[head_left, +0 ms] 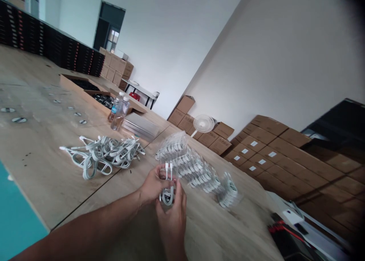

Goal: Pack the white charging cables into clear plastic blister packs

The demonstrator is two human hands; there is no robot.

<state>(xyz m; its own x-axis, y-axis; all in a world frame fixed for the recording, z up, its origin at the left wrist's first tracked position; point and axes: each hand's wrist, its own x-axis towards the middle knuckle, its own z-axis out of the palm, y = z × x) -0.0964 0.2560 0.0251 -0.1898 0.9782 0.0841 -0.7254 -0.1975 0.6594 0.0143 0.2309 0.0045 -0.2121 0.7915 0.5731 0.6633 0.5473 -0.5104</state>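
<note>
Between my two hands, just above the wooden table (211, 230), is a coiled white charging cable (168, 197) with its two plugs pointing up. My left hand (154, 185) is closed on its upper part, thumb across the front. From the right, my right hand (174, 211) grips the cable's side and lower loop. A dark label shows inside the loop; clear plastic seems to surround it, though I cannot tell for sure. Beyond my hands lie rows of bagged white cables (196, 170). To the left sits a tangled heap of loose white cables (108, 152).
Two plastic bottles (121, 113) stand beside a stack of clear sheets (139, 126) and open cartons (98, 95) of dark items. Black boxes (54, 44) line the far left edge. Stacked brown cartons (273, 151) and a white fan (203, 123) are beyond the table.
</note>
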